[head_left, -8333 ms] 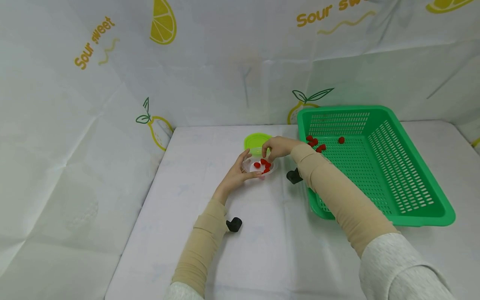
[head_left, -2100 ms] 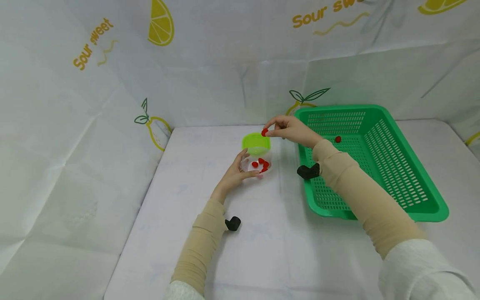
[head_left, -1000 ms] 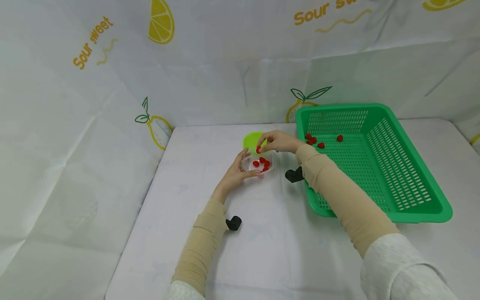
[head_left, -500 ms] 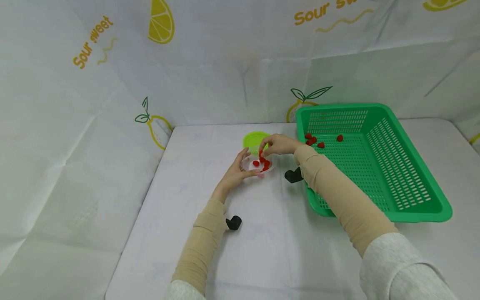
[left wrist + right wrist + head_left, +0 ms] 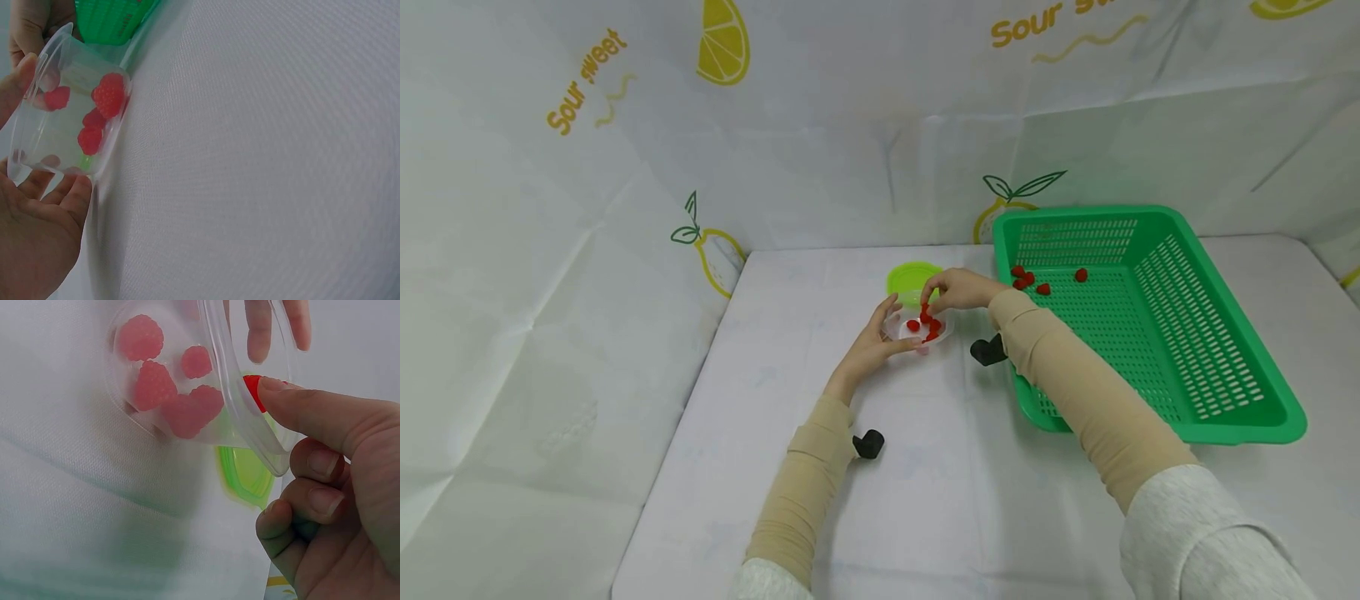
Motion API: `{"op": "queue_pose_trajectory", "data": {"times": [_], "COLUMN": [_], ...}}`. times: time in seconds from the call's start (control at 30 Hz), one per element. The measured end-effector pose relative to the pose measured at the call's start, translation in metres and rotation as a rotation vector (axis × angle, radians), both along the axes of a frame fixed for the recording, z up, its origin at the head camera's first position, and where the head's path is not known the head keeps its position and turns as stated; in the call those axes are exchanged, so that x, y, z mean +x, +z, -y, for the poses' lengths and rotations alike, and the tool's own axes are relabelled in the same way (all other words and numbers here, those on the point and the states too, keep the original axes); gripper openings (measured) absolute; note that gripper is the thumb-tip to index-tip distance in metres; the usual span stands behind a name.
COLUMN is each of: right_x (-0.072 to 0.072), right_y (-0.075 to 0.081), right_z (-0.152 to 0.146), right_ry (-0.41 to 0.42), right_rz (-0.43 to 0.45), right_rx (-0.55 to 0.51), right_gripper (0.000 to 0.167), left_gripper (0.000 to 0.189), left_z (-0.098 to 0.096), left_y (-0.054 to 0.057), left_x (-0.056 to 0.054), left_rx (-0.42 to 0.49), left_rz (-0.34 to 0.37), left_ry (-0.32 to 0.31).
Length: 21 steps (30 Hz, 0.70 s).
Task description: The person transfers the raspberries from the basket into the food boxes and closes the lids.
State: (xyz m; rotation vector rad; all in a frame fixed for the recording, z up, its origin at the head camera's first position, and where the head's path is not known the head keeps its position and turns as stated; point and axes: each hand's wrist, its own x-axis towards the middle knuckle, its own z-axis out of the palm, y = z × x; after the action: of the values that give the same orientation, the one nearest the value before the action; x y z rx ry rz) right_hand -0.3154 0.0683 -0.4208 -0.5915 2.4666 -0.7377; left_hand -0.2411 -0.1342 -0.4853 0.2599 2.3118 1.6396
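Note:
A clear plastic tub (image 5: pixel 59 147) stands on the white cloth, its open rim facing up. My left hand (image 5: pixel 868 354) grips it from the left side, thumb on the near side and fingers on the far side. Several red raspberries (image 5: pixel 154 386) lie on its bottom. Over the tub, my right hand (image 5: pixel 958 290) pinches another raspberry (image 5: pixel 253 391) between thumb and fingers, inside the rim. The right wrist view shows only part of this berry past the thumb; in the left wrist view it shows through the tub wall.
A bright green lid (image 5: pixel 913 275) lies just behind the tub. To the right stands a large green slatted basket (image 5: pixel 1240 333), with several raspberries (image 5: pixel 1043 289) in its back left part. A printed cloth backdrop (image 5: pixel 850 150) rises behind the table.
About two seconds ago my right hand held a raspberry up near the lid; it has since come down and forward into the tub. My left hand has kept its grip in place.

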Motion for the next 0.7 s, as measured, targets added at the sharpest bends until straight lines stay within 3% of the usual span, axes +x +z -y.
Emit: {"op": "queue_pose_trajectory", "data": {"times": [0.5,0.7], "right_x": [-0.0014,0.0001], "right_y": [0.0,0.0048], "right_z": [-0.0006,0.0005], "right_ry": [0.023,0.022], "right_rz": [-0.011,-0.024], "right_rx": [0.006,-0.045], "right_gripper": [0.021,0.023], "left_gripper": [0.089,0.088], "left_z": [-0.0001,0.0004], "left_y": [-0.0027,-0.0016], "left_x": [-0.0032,-0.0023], "left_rx": [-0.012,-0.001], "left_rz": [-0.019,0.003], "left_ry": [-0.003,0.0]}}
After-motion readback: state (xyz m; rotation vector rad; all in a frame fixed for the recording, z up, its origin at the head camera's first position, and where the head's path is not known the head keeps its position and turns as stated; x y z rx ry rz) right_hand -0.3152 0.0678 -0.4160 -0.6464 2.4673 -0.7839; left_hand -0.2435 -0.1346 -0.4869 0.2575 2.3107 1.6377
